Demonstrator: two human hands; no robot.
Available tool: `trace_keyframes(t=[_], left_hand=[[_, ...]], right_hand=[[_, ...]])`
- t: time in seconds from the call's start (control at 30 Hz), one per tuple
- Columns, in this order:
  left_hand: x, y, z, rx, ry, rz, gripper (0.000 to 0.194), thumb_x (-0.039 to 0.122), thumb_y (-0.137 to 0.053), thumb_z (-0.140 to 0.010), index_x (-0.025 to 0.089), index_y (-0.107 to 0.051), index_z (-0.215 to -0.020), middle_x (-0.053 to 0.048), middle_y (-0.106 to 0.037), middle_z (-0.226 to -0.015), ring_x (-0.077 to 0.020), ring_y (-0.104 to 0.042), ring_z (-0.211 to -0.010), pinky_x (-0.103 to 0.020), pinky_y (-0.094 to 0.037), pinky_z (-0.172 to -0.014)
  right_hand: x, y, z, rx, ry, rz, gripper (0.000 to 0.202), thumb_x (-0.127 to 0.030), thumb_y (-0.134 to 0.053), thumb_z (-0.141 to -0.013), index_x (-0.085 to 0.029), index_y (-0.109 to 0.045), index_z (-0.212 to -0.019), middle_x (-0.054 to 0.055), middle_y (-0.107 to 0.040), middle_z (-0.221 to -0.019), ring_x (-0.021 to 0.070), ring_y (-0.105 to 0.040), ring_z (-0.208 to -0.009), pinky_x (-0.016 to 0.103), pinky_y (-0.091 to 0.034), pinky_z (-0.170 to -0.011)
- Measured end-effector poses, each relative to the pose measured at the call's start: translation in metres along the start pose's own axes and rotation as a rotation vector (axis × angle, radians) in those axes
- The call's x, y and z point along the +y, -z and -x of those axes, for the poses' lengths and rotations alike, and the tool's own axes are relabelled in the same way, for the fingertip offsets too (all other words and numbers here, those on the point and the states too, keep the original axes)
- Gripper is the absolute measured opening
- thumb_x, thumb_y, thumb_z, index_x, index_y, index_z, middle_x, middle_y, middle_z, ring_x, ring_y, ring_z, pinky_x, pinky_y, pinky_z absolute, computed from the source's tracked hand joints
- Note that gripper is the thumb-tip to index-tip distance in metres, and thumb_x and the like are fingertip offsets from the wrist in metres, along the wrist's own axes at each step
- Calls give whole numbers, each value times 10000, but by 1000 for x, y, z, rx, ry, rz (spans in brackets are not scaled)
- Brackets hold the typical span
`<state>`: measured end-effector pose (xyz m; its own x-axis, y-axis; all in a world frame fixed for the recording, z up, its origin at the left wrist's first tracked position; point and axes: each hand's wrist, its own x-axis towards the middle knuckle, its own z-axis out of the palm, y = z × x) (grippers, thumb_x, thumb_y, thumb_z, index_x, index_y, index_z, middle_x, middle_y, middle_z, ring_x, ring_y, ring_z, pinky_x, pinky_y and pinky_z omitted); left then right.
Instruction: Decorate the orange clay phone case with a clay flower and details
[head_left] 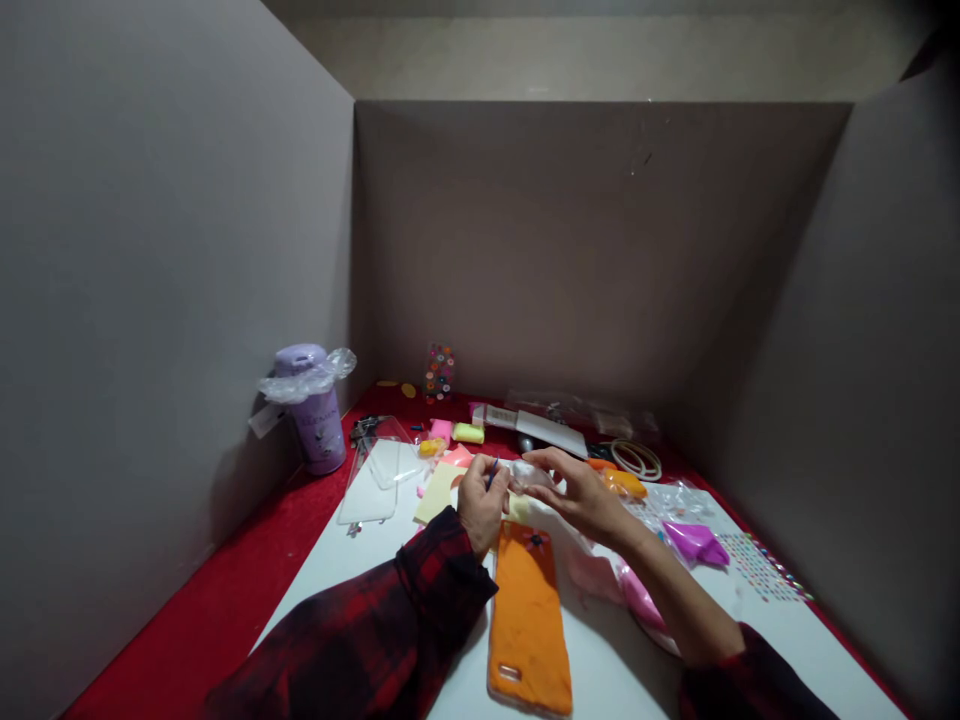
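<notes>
My left hand [484, 500] is closed around a thin dark blue stick [493, 472] above the white board. Just to its right, my right hand [574, 492] pinches a small clear plastic piece [531, 476] between thumb and fingers, close to the left fingertips. Below both hands lies a phone case covered in orange clay [529, 620], with a small dark and red flower shape [535, 540] near its top end. A pale yellow paper [435, 495] lies partly behind my left hand.
A purple cup [319, 430] stands at the left wall. Clear cases [367, 500], yellow clay [469, 433], a purple packet [696, 544], a pink packet [641, 600] and a bead sheet [761, 568] lie around. A button pack [439, 373] stands at the back.
</notes>
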<state>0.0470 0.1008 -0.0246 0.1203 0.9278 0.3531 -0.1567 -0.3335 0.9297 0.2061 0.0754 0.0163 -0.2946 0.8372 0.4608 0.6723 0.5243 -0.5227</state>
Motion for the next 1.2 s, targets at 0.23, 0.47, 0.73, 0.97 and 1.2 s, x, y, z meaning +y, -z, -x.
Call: trace_keyframes(t=[0.23,0.47,0.73,0.97,1.2], left_hand=[[-2,1,-1,112,-48,-65,202,361,-478,-812,187,-422,-726,34,-542,-606,-58,-400,-416,-192,-340,-431],[6,5,2,97,-244,-248,93,276,-602,-733,188,-602,-705,-5,-494,-774,-99,-481,-668,-213,-406,-634],[1,6,2,109,-309,-494,155,274,-611,-752,197,-652,-879,-25,-545,-831,-105,-513,-665,-223,-425,-611],[5,4,3,108,-304,-504,130,298,-645,-728,178,-640,-777,-28,-560,-823,-123,-538,-713,-228,-430,-621],[-2,3,3,124,-346,-471,84,236,-633,-736,166,-609,-696,-21,-554,-782,-123,-536,-712,-233,-429,-643]], right_hand=[[8,-1,-1,2,-57,-96,253,-366,-480,-850,-196,-577,-1011,43,-631,-921,161,-582,-814,263,-472,-694],[9,2,1,11,-67,-110,254,-375,-483,-847,-209,-592,-1005,44,-637,-917,169,-589,-823,270,-476,-711],[1,0,3,19,-23,-74,239,-369,-506,-844,-215,-589,-1007,48,-624,-931,165,-581,-845,266,-464,-725],[-1,-3,3,58,34,-25,178,-295,-505,-851,-230,-589,-994,47,-608,-927,167,-568,-862,287,-446,-763],[1,-8,3,106,86,14,163,-291,-504,-856,-214,-586,-974,62,-606,-906,174,-565,-849,294,-455,-738]])
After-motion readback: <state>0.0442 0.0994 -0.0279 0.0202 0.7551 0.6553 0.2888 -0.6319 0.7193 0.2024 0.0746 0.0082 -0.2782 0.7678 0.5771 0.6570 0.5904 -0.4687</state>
